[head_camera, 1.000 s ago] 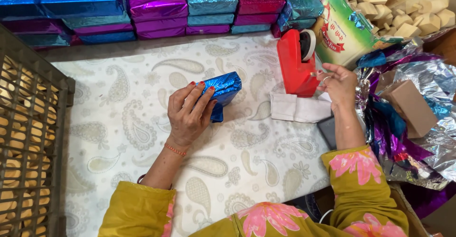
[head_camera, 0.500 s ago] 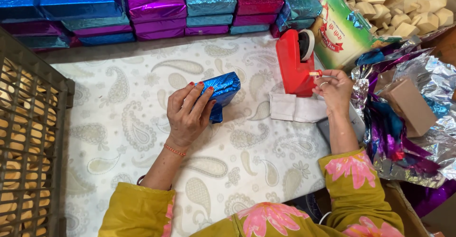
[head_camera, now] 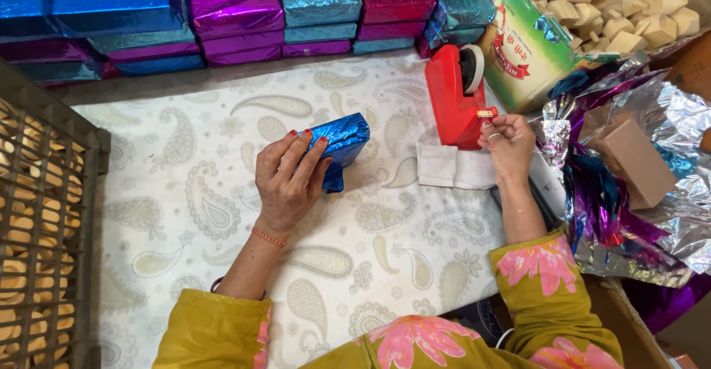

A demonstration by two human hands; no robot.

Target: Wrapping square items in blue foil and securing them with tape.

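Blue foil parcel [head_camera: 342,145] under left hand [head_camera: 287,184], beside red tape dispenser [head_camera: 453,96].

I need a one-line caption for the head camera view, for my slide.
Left hand presses a blue foil-wrapped block on the paisley tablecloth while the right hand reaches the red tape dispenser.
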